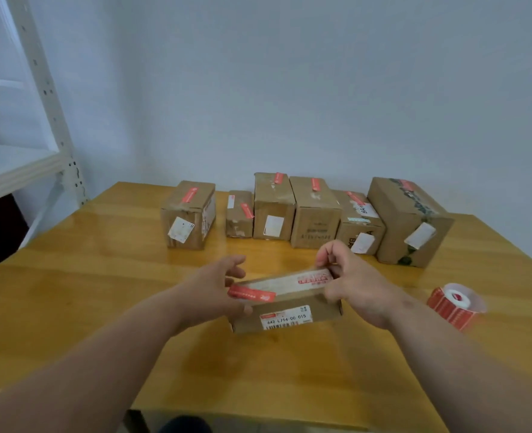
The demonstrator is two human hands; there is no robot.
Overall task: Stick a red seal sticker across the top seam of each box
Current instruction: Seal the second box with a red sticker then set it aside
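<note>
**Small box held at the middle of the desk, red sticker on its top**

A small cardboard box [285, 307] is held just above or on the middle of the desk [102, 292], nearer the front edge than the back; contact with the wood cannot be told. A red seal sticker [251, 294] is seen on the left end of its top, laid at a slant across the pale tape strip that runs along the seam. A white label with a barcode is shown on the side facing the camera.

The left hand [214, 287] is set against the left end of the box, with the thumb below and the fingers spread loosely above the sticker; whether its grip is closed on the box cannot be told. The right hand [349, 281] is curled round the right end of the box, with fingertips bent over the top edge.

A roll of red stickers [453, 303] is lying near the right edge of the desk, well apart from the held box.

Along the back edge six cardboard boxes [311, 214] are lined up in a row, most touching or just beside one another, the leftmost set a little apart. A red sticker is carried on the top of each.

A white metal shelf [24, 164] is placed beside the left back corner of the desk, against a pale wall.
</note>
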